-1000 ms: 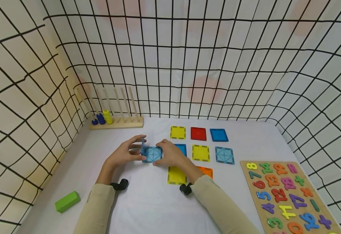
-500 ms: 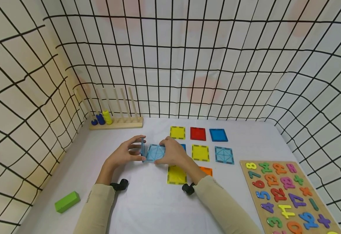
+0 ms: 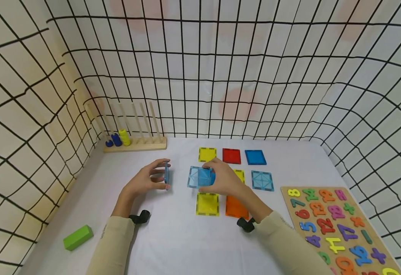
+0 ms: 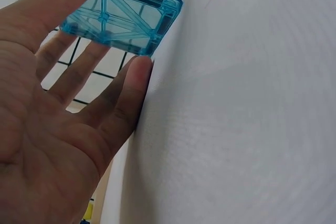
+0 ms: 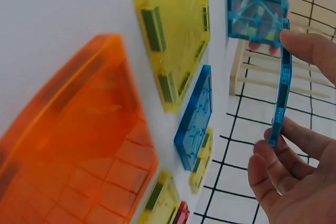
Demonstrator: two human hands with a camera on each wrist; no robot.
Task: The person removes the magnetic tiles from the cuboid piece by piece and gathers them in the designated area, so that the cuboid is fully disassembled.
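My left hand [image 3: 144, 180] pinches a light blue see-through magnetic tile [image 4: 126, 11] by its edges, standing upright with its lower edge at or near the table. A second light blue magnetic tile [image 3: 193, 177] is gripped between thumb and fingers of my right hand [image 3: 226, 178]. That tile is off the table, roughly flat, and overlaps a darker blue tile [image 5: 197, 119] lying below it. Around the right hand lie a yellow tile [image 3: 207, 204], an orange tile [image 3: 236, 207] and another yellow tile [image 3: 240, 174], partly hidden by the hand.
Farther back lie yellow [image 3: 207, 154], red [image 3: 232, 156] and blue [image 3: 255, 157] tiles, with a light blue tile [image 3: 262, 180] to the right. A peg counting stand [image 3: 145, 143], green block [image 3: 78, 237] and number board [image 3: 324, 229] stand around. Gridded walls enclose the table.
My right hand has drawn its light blue tile away from the left hand's tile, lifted it and carried it right, over the blue tile. The left hand stays in place, still holding its tile.
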